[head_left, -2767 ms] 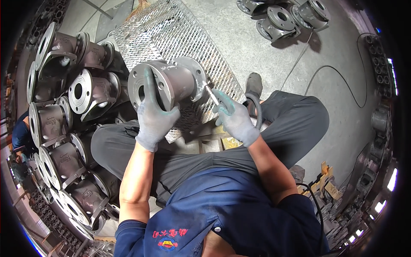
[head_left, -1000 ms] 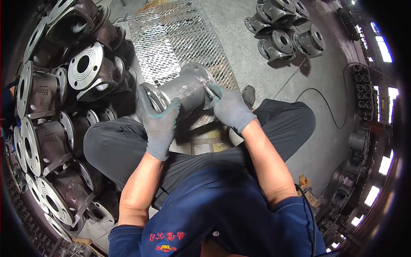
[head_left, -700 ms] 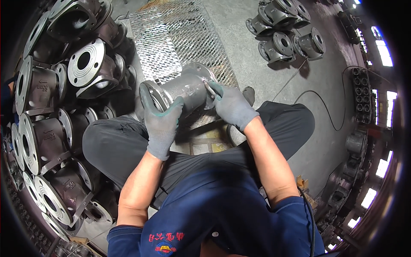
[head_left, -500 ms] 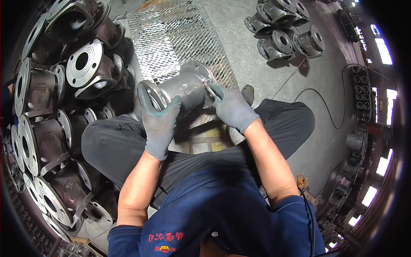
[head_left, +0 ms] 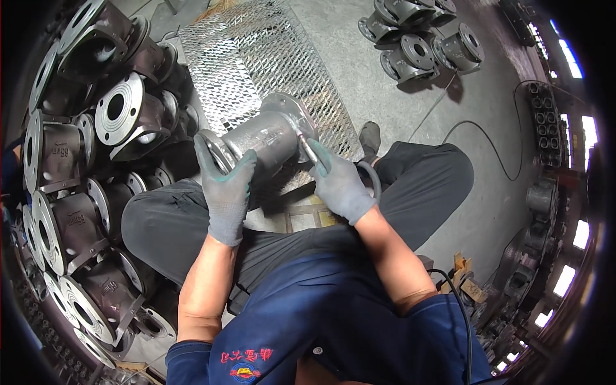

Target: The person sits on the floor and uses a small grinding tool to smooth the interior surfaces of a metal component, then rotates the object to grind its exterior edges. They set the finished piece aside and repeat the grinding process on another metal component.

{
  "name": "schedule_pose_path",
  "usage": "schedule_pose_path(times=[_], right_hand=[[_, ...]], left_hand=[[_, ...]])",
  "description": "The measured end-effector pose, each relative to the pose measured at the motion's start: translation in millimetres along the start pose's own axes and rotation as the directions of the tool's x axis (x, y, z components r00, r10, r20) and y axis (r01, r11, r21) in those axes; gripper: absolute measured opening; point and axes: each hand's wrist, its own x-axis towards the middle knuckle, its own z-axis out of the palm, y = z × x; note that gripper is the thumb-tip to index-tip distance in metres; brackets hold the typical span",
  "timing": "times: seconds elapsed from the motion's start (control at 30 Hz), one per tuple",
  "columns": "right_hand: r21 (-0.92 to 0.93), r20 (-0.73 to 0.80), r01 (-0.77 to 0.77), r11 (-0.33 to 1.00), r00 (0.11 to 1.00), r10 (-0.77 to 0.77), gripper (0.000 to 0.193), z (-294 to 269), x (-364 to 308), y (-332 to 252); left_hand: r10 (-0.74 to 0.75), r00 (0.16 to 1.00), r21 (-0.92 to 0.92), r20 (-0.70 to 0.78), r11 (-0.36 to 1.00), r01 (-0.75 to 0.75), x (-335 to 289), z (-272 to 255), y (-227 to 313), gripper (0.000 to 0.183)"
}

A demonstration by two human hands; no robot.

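Observation:
A grey cast-metal valve body with a round flange at each end lies tilted in front of my crossed legs. My left hand, in a grey glove with green fingertips, is closed round its left flange, thumb on the near side. In my right hand, gloved alike, is a slim pencil-shaped metal tool. The tool's tip meets the inner side of the right flange, where it joins the barrel. A dark hose loops beside my right wrist. The valve body's underside and the fingers beneath it are hidden.
Flanged castings are stacked high along my left side. A textured metal plate lies on the floor ahead. Several more castings stand at far right. A black cable curves over the floor, and cardboard lies near my right elbow.
Both hands and the valve body have shifted slightly left in the picture, as the whole view moved a little. More of the tool shows, and the hose loop by my right wrist has come into sight.

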Motion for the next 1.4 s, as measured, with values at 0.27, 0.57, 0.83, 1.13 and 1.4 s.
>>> schedule_pose_path(times=[0.27, 0.57, 0.83, 1.13, 1.4], right_hand=[[0.036, 0.067, -0.021, 0.999, 0.998, 0.018, 0.054, -8, 19, -7], [-0.087, 0.135, -0.027, 0.996, 0.990, 0.039, 0.062, -1, 11, 8], [-0.078, 0.168, -0.005, 0.997, 0.986, 0.018, 0.068, -8, 11, 14], [-0.070, 0.154, -0.183, 0.981, 0.969, 0.192, 0.057, -13, 17, -10], [0.025, 0.059, -0.118, 0.993, 0.991, 0.117, 0.060, -10, 20, 1]], left_hand=[[0.018, 1.000, 0.025, 0.012, 1.000, -0.018, 3, -5, -9, 0.106], [-0.134, 0.991, -0.207, 0.009, 0.969, 0.133, -4, 3, 18, 0.107], [-0.145, 0.989, -0.179, 0.025, 0.973, 0.147, -6, 5, 20, 0.106], [-0.116, 0.992, -0.156, 0.053, 0.980, 0.123, -7, 14, 26, 0.110], [-0.149, 0.981, -0.192, 0.124, 0.966, 0.171, -11, 19, 33, 0.114]])
